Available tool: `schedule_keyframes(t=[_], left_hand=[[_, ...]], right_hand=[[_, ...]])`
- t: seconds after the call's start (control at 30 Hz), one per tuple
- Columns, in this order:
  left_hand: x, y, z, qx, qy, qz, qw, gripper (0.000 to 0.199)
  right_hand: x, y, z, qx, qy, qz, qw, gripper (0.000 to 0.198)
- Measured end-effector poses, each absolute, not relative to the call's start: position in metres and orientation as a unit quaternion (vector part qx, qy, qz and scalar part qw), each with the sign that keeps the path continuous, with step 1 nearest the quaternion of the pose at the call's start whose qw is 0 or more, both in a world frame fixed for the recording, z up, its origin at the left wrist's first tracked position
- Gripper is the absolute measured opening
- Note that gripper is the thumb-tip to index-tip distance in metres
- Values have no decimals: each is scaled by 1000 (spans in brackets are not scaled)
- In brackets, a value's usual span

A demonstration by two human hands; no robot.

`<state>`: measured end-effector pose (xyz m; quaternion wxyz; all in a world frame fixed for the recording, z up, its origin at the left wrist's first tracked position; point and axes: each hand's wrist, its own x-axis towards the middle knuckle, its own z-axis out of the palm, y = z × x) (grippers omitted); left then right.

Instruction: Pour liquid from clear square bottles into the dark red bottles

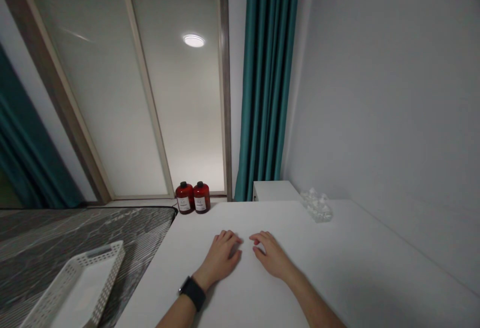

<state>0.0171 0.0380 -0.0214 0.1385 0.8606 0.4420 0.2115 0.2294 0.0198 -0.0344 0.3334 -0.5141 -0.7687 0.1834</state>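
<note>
My left hand (223, 255), with a dark watch (193, 293) at the wrist, rests on the white table (247, 303), fingers loosely curved and thumb apart. Facing it across a small gap, my right hand (272, 255) lies on the same surface, its fingers bent and thumb apart. Neither hand holds anything. Beyond the left hand, at the table's far left corner, stand two red bottles side by side: one bottle (185, 198) and another bottle (201, 198), both with black caps and white labels. A clear, faceted container (317, 205) sits at the far right, its contents hard to make out.
A white perforated basket (107, 278) lies on a grey patterned bed-like surface (150, 228) to the left. Behind the table are a white cabinet (275, 190), a teal curtain (266, 93) and frosted sliding doors (180, 108). A wall (393, 93) borders the right side.
</note>
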Motion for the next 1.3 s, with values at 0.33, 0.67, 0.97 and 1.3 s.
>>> schedule_keyframes(t=[0.33, 0.67, 0.97, 1.3], left_hand=[[19, 36, -18, 865, 442, 199, 131, 20], [21, 32, -14, 877, 442, 160, 103, 13], [20, 31, -15, 882, 435, 158, 96, 17], [20, 31, -12, 880, 437, 152, 105, 18]], right_hand=[[229, 19, -34, -514, -776, 175, 321, 29], [231, 18, -32, -510, -784, 166, 314, 29], [231, 19, -32, -514, -788, 148, 306, 29], [238, 25, -24, -556, -783, 58, 272, 28]])
